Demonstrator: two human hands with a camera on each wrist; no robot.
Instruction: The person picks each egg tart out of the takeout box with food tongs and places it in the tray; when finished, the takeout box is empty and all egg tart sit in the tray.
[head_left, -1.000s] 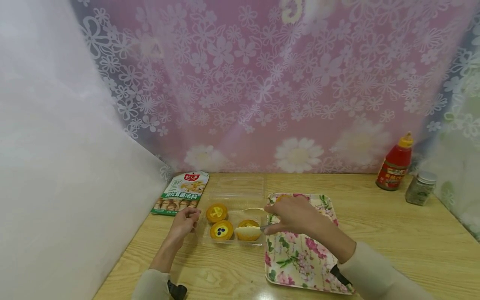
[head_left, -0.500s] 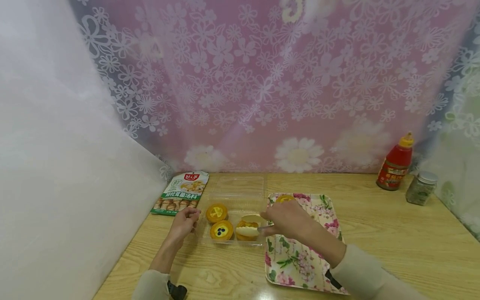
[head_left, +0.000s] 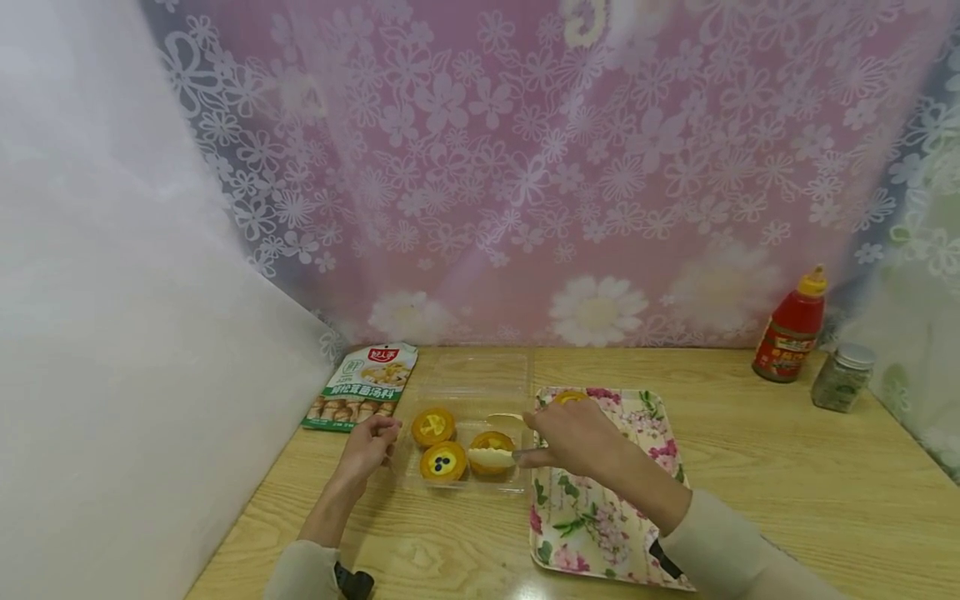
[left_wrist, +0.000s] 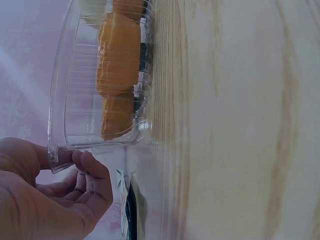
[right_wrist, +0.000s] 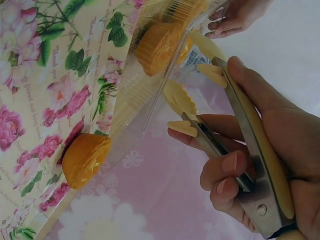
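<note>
Over at the clear box [left_wrist: 75, 135], my right hand [head_left: 581, 433] has the tongs [right_wrist: 257, 135] firmly gripped, tips parted, one to each side of the right-hand tart [head_left: 493, 441], and whether they touch it, I can't tell! Across from it, my left hand [head_left: 369, 446] pinches the box's rim. Two more tarts [head_left: 443, 463] sit left inside, another tart [right_wrist: 85, 160] on the floral tray [head_left: 558, 533] alongside.

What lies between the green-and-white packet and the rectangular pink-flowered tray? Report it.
An open clear plastic box with three round golden tarts, the left hand at its rim, cream-tipped metal tongs reaching in, per the head view.
</note>
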